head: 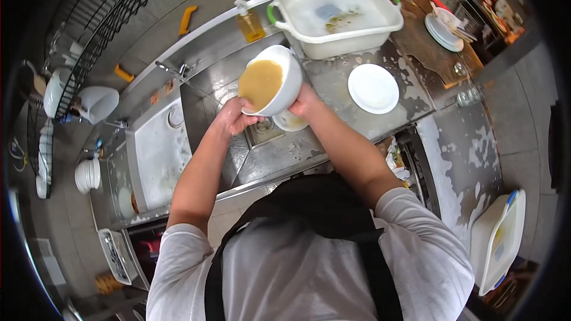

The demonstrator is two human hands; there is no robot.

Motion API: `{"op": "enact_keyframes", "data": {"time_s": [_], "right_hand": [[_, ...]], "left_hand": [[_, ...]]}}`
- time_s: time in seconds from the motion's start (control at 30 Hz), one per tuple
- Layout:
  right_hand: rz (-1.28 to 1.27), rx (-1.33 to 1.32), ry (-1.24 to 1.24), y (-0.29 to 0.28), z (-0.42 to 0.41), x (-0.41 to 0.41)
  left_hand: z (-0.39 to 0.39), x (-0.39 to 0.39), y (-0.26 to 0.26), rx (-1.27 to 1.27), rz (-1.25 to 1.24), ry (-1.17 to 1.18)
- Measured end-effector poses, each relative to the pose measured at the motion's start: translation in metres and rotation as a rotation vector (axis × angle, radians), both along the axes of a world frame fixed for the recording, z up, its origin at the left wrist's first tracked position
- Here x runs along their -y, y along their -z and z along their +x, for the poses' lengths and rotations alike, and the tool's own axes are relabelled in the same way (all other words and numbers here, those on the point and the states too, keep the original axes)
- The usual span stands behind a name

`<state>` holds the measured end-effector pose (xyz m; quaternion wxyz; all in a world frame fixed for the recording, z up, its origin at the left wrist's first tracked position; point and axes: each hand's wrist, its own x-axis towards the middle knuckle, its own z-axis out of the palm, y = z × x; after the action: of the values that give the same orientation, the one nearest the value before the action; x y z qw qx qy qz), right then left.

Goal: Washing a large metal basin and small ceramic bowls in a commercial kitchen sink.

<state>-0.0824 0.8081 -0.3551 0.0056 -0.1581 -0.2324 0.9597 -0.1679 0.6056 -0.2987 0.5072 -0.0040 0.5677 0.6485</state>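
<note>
My left hand (235, 118) grips the near left rim of a white bowl (291, 82). On the bowl's right side, my right hand (305, 101) supports the outer wall, its fingers partly hidden. Yellowish-brown liquid (260, 84) fills the bowl, which tilts toward the left above a stainless steel sink basin (209, 91). Beneath the bowl, a white dish (292, 121) with yellowish residue shows only in part, beside a square drain recess (266, 133). A white plate (373, 88) lies on the wet steel counter at right.
A white tub (348, 40) with green handles holds cloudy water behind the counter plate. Left of it stands a pump bottle (250, 22) of amber liquid. A faucet (178, 71) reaches over the sink. Foamy water fills the left basin (158, 160). Stacked plates (441, 33) sit far right.
</note>
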Motion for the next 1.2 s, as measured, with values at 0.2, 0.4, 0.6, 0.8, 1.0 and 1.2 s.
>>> {"op": "enact_keyframes", "data": {"time_s": [0.2,0.4,0.6,0.8,1.0,1.2], "right_hand": [[-0.268,-0.13,-0.031,0.001,-0.002,0.005],[-0.141,-0.371,-0.115,-0.005,-0.011,0.005],[-0.024,0.046,-0.216,0.019,0.004,-0.004],[-0.158,-0.141,-0.104,0.007,0.092,-0.05],[0.29,0.04,0.171,-0.029,0.268,-0.1],[1.131,0.739,0.016,0.068,0.397,-0.125]], "left_hand": [[0.0,0.002,0.0,0.029,0.007,0.046],[-0.002,0.004,-0.004,-0.018,0.057,0.091],[-0.004,0.011,0.008,-0.124,0.14,-0.02],[-0.027,0.031,0.061,0.06,0.069,-0.046],[-0.03,0.055,0.141,0.308,0.158,-0.166],[-0.02,0.04,0.182,0.78,0.519,-0.176]]}}
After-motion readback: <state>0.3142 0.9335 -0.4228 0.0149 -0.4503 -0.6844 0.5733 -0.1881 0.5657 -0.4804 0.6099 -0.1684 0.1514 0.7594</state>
